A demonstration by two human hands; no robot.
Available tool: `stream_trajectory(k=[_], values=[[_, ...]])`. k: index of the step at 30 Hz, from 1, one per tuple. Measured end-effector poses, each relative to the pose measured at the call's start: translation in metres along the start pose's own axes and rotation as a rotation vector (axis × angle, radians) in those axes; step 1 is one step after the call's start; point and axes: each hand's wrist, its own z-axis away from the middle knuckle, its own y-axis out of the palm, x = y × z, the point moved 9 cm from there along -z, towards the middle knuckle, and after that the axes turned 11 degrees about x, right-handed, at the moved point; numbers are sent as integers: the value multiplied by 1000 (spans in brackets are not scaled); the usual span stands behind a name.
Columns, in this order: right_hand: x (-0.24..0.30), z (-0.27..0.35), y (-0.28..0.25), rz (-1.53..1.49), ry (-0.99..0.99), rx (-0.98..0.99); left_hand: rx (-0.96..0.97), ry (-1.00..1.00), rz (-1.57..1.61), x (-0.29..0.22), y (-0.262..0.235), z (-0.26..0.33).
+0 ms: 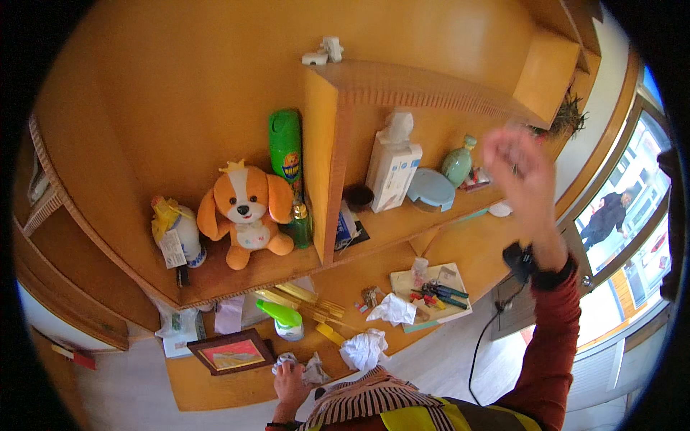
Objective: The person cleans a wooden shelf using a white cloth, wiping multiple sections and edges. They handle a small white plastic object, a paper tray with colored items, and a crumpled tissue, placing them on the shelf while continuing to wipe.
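Note:
At the table's near edge, my left hand (290,386) has its fingers curled onto a crumpled pale tissue (284,360). A greyish crumpled piece (315,371) lies just right of it. To its left is a dark-framed picture (231,352), and behind it a white bottle with a green top (285,318). My right hand (521,169) is raised at the right end of the shelf, in front of a green ceramic bottle (458,164) and a plant (569,115). It is smeared by motion, so its fingers and anything in them cannot be made out.
On the shelf stand a plush dog (248,208), a green spray can (286,147), a tissue box (394,172) and a blue-lidded container (431,189). Crumpled white paper (364,350) and a tray of tools (453,305) lie on the table. A dark cable (476,359) hangs at right.

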Motion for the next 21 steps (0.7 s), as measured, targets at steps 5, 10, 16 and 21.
stream_trajectory(k=[5,10,16,21], values=[[39,-134,30,189,-167,237,25,-9,-19,1,0,1],[29,-210,102,474,-310,524,-1,28,-17,1,-5,3],[-4,-251,158,569,-235,720,-25,53,-2,14,10,-1],[-8,-265,173,700,-147,787,-21,81,72,24,22,-6]])
